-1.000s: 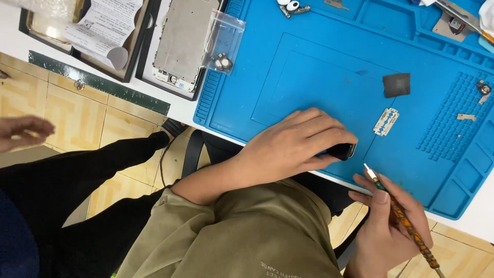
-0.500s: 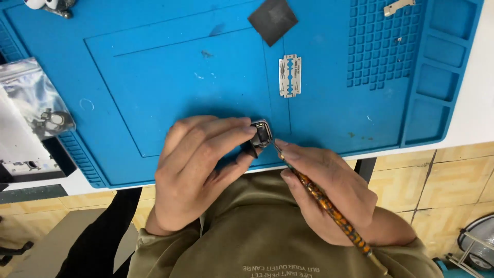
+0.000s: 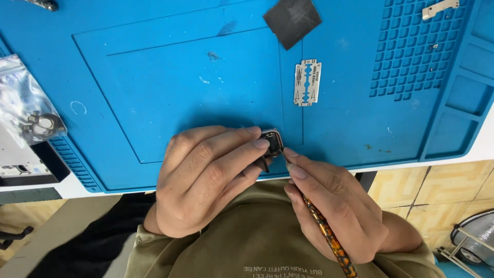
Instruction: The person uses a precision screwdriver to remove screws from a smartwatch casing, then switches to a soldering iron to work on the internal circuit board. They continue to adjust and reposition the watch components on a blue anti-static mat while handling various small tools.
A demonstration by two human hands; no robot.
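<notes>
Head view: left hand (image 3: 206,177) has its fingers (image 3: 242,149) closed around a small dark square component with a metal rim (image 3: 271,142), pinching it at the near edge of the blue work mat (image 3: 154,77). Right hand (image 3: 334,206) has fingers (image 3: 298,172) gripped narrow on a thin tool with a mottled orange-brown handle (image 3: 329,239); the tip end meets the component at its 5 o'clock corner, and the handle runs away toward 5 o'clock over the olive sweatshirt (image 3: 257,242). Both hands touch at the component.

From the component outward: a double-edged razor blade (image 3: 307,83) lies flat on the mat at 1 o'clock, apart from the hands. A dark grey square pad (image 3: 292,16) sits farther out at 12 o'clock. A small metal bracket (image 3: 438,8) rests on the mat's gridded area at 2 o'clock. At 9 o'clock, a clear plastic bag with small metal parts (image 3: 31,110) overlaps the mat's left edge. White counter (image 3: 483,146) shows beside the mat at 3 o'clock.
</notes>
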